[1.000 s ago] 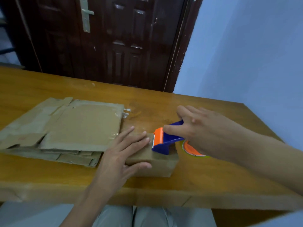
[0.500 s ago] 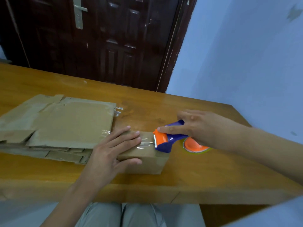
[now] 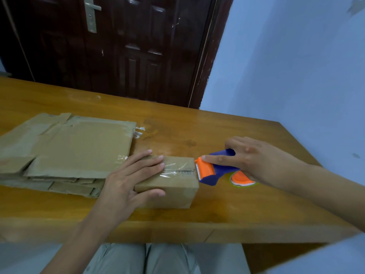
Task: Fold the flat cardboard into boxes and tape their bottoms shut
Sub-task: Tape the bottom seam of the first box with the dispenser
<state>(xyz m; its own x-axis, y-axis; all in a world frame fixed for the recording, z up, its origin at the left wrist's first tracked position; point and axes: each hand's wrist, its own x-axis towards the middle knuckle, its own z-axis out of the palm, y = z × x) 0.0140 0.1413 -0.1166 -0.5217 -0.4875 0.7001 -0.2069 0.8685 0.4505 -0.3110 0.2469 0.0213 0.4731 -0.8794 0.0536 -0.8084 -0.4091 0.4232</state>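
Near the table's [image 3: 227, 220] front edge, the left hand [image 3: 126, 180] presses the box [image 3: 173, 192]; the right hand [image 3: 250, 161] grips the tape dispenser [image 3: 209, 172] at its right end.

A plain room in a home or small office: a wooden worktop [image 3: 227, 139] against a dark panelled door [image 3: 122, 46] and pale blue wall [image 3: 286, 66].

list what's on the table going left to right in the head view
flat cardboard stack → left hand → box → tape dispenser → right hand
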